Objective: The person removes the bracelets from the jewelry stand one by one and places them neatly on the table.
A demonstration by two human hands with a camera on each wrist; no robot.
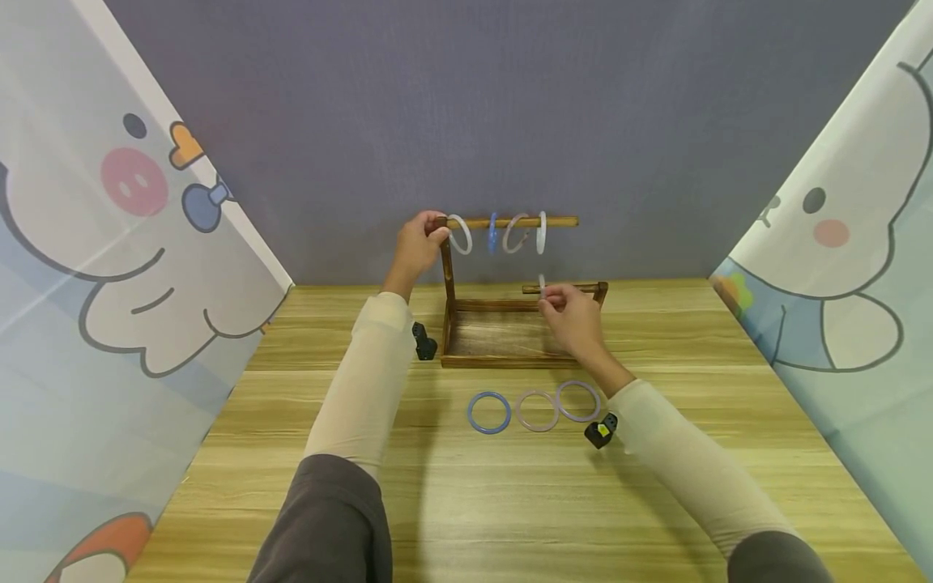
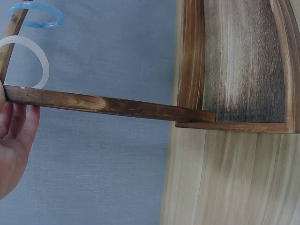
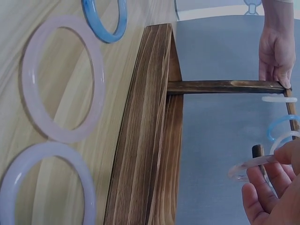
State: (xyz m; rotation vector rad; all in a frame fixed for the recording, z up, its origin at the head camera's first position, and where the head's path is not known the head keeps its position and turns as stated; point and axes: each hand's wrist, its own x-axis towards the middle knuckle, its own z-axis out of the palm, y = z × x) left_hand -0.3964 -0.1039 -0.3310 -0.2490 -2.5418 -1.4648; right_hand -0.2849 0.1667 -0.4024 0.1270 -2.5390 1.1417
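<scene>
A translucent, pale, glassy ring (image 3: 253, 162) was at the fingertips of the right hand (image 1: 573, 317), pinched between its thumb and bent fingers. The ring appeared to be around the lower brown wooden bar (image 1: 585, 288), whose free end showed just left of those fingertips; the bar ran on behind the hand to a short post at its right. That bar belonged to a brown wooden stand (image 1: 510, 362) with a shallow tray, which lay below and to the left of the right hand.

The left hand (image 1: 419, 243) had its thumb and fingers closed on the stand's upper left corner, where the tall post met the upper wooden bar (image 1: 561, 221). Along that bar, going right from the left hand, hung a milky white ring (image 2: 45, 68), a translucent blue ring (image 1: 492, 233), a pale pinkish ring (image 1: 506, 235) and a second white ring (image 1: 542, 233).

On the wood-grained bench (image 1: 474, 518), nearer the person than the right hand, lay a glossy blue ring (image 3: 110, 37), a pale pink ring (image 3: 29, 75) and a lilac ring (image 3: 87, 187), the last nearest that hand's wrist. Just beside that wrist was a small black device (image 1: 599, 434) bearing a yellow mark too small to read.
</scene>
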